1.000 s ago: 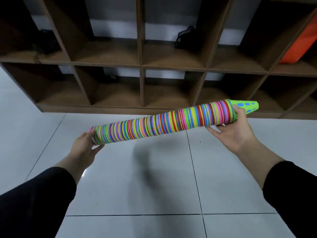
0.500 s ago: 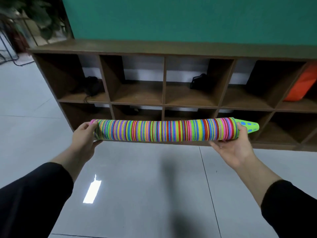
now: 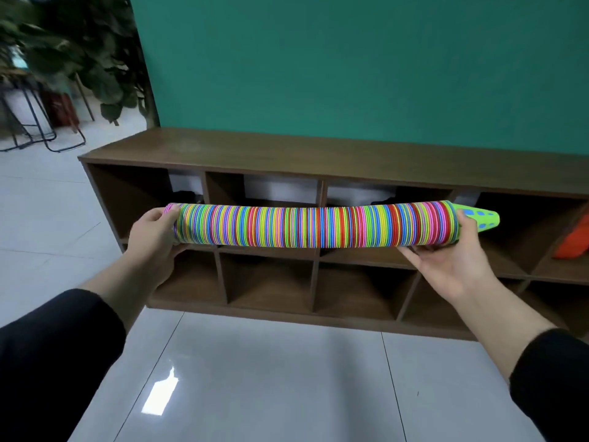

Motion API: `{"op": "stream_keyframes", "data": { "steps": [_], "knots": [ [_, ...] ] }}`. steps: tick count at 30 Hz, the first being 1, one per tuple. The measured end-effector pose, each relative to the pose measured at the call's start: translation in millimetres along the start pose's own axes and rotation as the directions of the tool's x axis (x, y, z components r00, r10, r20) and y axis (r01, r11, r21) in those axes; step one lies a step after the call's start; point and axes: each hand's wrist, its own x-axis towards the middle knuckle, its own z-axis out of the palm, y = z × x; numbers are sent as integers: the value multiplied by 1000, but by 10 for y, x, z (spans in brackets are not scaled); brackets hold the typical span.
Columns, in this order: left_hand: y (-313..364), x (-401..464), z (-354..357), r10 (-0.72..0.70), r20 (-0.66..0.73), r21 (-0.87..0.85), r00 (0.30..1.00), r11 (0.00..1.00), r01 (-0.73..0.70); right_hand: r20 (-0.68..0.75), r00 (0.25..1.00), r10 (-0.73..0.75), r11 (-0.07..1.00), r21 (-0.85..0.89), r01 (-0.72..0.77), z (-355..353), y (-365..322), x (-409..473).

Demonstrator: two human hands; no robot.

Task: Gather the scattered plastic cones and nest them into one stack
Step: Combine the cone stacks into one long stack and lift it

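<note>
Fingers of left hand [image 3: 153, 232], right hand [image 3: 452, 266] grip one nested cone stack [image 3: 312, 224] level.

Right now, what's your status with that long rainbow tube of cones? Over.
Left hand grips one end, right hand cradles the other. Cone stack nested, held level, in the air. Wooden shelf unit just behind; nothing in the way.

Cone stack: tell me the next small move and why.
Probably lower the cone stack onto the shelf unit's top. It hangs level in front of the unit, left hand capping one end, right hand under the other; no loose cones show.
</note>
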Motion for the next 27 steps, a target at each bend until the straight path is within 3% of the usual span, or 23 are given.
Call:
{"op": "stream_keyframes", "data": {
  "steps": [14, 21, 27],
  "knots": [
    [2523, 646, 1042, -112, -36, 68, 993, 991, 114, -149, 986, 77, 997, 31, -74, 1736, -1875, 364],
    [3159, 1045, 1656, -162, -67, 101, 984, 980, 168, -193, 976, 100, 995, 37, -94, 2239, -2592, 875],
    [3141, 1750, 1964, -198, -61, 130, 978, 970, 205, -241, 961, 138, 990, 46, -131, 2513, -2519, 1582]
  ]
}}
